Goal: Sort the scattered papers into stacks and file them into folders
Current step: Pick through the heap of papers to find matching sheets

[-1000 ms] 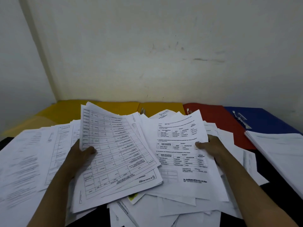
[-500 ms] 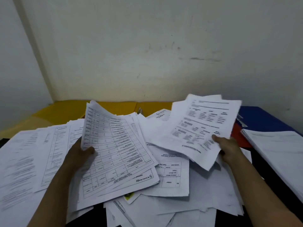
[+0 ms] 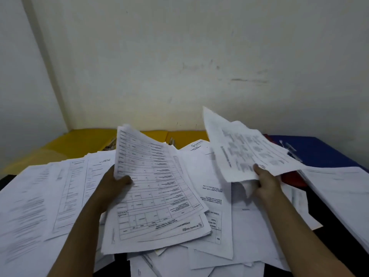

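Biggest item first: the loose heap of papers [image 3: 215, 226] covers most of the dark worktop [image 3: 339, 226], sheets overlapping at all angles, some overhanging the near edge. Risk: any drag across it probably shifts the lot, and the near sheets could slide off; the cause would be my forearms resting on the pile. Next, the sorted stack on the right [image 3: 343, 192] lies close to the heap and partly over the red folder [image 3: 293, 179]; a careless drop there could skew it or mix categories. The folders sit at the back against the wall, yellow folders [image 3: 83, 140] left and centre, blue folder [image 3: 319, 148] right, all partly buried, so filing looks some way off. Left stack [image 3: 36, 200] is spread flat, apart from the heap. My left hand [image 3: 111, 186] grips a bundle of table forms [image 3: 155, 188] by its left edge, thumb on top; the bundle fans at its lower corner, so I judge that single-edge grip may let bottom sheets slip out. My right hand [image 3: 265, 180] pinches a few printed sheets [image 3: 251, 152] raised above the heap, blurred, text unreadable; they bend beyond the grip, and a fast swing might fold or tear them. I cannot tell how many sheets are held.
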